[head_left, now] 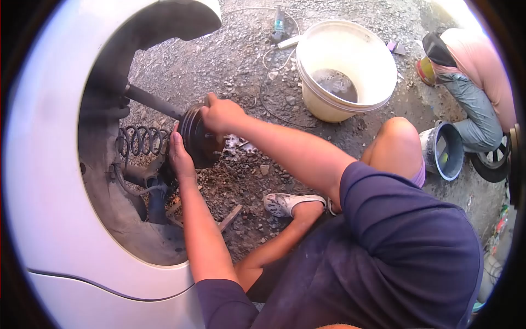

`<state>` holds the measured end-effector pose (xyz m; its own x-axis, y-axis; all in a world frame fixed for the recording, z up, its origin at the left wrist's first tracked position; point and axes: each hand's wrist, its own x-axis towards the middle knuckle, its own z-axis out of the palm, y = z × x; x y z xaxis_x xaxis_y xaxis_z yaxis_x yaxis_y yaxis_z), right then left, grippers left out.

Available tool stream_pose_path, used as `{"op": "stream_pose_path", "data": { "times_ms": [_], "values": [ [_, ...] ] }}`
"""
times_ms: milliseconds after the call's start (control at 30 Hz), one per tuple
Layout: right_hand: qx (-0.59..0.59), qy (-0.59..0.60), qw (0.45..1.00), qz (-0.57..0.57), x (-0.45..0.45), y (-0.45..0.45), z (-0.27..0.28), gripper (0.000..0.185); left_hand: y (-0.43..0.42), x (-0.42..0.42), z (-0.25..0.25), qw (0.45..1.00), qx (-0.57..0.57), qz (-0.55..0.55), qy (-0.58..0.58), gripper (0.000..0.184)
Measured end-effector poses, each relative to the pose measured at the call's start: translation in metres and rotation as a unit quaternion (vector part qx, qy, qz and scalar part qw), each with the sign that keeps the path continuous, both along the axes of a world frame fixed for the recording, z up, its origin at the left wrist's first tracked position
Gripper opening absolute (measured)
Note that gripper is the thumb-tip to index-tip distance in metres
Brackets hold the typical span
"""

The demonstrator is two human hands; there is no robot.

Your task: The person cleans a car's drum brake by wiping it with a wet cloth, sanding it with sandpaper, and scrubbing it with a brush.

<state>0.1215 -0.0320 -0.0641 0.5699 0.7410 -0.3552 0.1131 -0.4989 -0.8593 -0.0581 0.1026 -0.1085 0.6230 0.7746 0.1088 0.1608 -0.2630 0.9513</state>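
Note:
A dark, round brake drum [200, 143] sits at the wheel position inside the white car's open wheel arch. My left hand [182, 158] supports the drum's near side, its palm and fingers pressed along the ribbed rim. On the upper right of the same drum, my right hand [222, 115] is closed with curled fingers at the rim and face; some fingertips are hidden. Behind the drum, a black coil spring [143, 140] and a grey shock absorber [154, 102] show. What lies directly between drum and axle cannot be seen.
The white fender [46, 164] curves around on the left. A large cream bucket [350, 104] with murky water stands on the gravel, near a dark bottle [279, 26]. Rightward are a smaller grey bucket [430, 153] and another crouching person [476, 66]. Wood [230, 217] lies below the drum.

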Motion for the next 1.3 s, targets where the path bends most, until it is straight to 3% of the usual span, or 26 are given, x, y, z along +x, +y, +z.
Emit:
{"op": "stream_pose_path", "data": {
  "times_ms": [33, 67, 100, 133, 233, 333, 433, 467, 500, 567, 633, 700, 767, 800, 900, 967, 1067, 1100, 1300],
  "values": [
    [0.023, -0.037, 0.999, -0.018, 0.016, 0.022, -0.049, 0.045, 0.001, 0.003, -0.009, 1.000, 0.008, 0.012, -0.018, 0.055],
    [0.100, 0.095, 0.990, -0.035, 0.022, 0.029, -0.094, 0.038, -0.001, 0.005, -0.007, 1.000, 0.006, 0.011, -0.016, 0.055],
    [0.173, 0.226, 0.957, -0.052, 0.023, 0.024, -0.102, 0.034, -0.004, 0.006, -0.004, 0.996, 0.083, 0.027, 0.028, 0.053],
    [0.170, 0.229, 0.957, -0.055, 0.021, 0.017, -0.111, 0.034, -0.006, 0.007, -0.002, 0.984, 0.158, 0.044, 0.071, 0.051],
    [0.142, 0.370, 0.915, -0.078, 0.004, -0.009, -0.132, 0.031, -0.007, 0.009, -0.004, 0.973, 0.213, 0.058, 0.073, 0.050],
    [0.135, 0.509, 0.850, -0.031, 0.009, -0.028, -0.149, 0.033, -0.006, 0.010, -0.005, 0.972, 0.215, 0.062, 0.078, 0.049],
    [0.102, 0.491, 0.864, 0.049, -0.022, -0.047, -0.173, 0.029, -0.005, 0.013, -0.007, 0.970, 0.215, 0.067, 0.088, 0.049],
    [0.103, 0.518, 0.845, 0.086, -0.027, -0.049, -0.184, 0.041, -0.006, 0.012, -0.007, 0.976, 0.196, 0.066, 0.076, 0.049],
    [0.101, 0.525, 0.840, 0.086, -0.027, -0.053, -0.189, 0.041, -0.007, 0.011, -0.005, 0.980, 0.177, 0.065, 0.064, 0.049],
    [0.202, 0.359, 0.911, 0.019, -0.019, -0.052, -0.193, 0.067, -0.005, 0.008, -0.002, 0.982, 0.163, 0.067, 0.074, 0.050],
    [0.206, 0.250, 0.946, -0.009, 0.005, -0.045, -0.184, 0.086, -0.007, 0.011, -0.005, 0.987, 0.125, 0.068, 0.069, 0.051],
    [0.209, 0.211, 0.955, 0.020, 0.004, -0.031, -0.181, 0.090, -0.009, 0.013, -0.007, 0.993, 0.084, 0.065, 0.057, 0.052],
    [0.229, 0.310, 0.923, 0.004, -0.027, -0.024, -0.189, 0.087, -0.010, 0.013, -0.005, 0.987, 0.127, 0.070, 0.063, 0.052],
    [0.292, 0.431, 0.854, 0.001, -0.046, -0.020, -0.208, 0.087, -0.004, 0.010, -0.009, 0.986, 0.136, 0.067, 0.064, 0.052],
    [0.319, 0.642, 0.696, -0.044, -0.090, -0.027, -0.208, 0.085, -0.008, 0.012, -0.008, 0.987, 0.127, 0.076, 0.059, 0.052],
    [0.335, 0.668, 0.663, -0.048, -0.112, -0.027, -0.209, 0.075, -0.007, 0.011, -0.006, 0.982, 0.146, 0.074, 0.090, 0.052],
    [0.351, 0.769, 0.521, -0.120, -0.154, -0.029, -0.179, 0.040, -0.008, 0.013, -0.005, 0.995, 0.059, 0.065, 0.041, 0.053],
    [0.359, 0.794, 0.479, -0.111, -0.156, -0.027, -0.169, 0.039, -0.007, 0.013, -0.005, 0.995, 0.062, 0.068, 0.035, 0.053],
    [0.339, 0.821, 0.448, -0.104, -0.177, -0.023, -0.132, 0.039, 0.001, 0.006, -0.002, 0.991, 0.090, 0.051, 0.089, 0.055]
  ]
}}
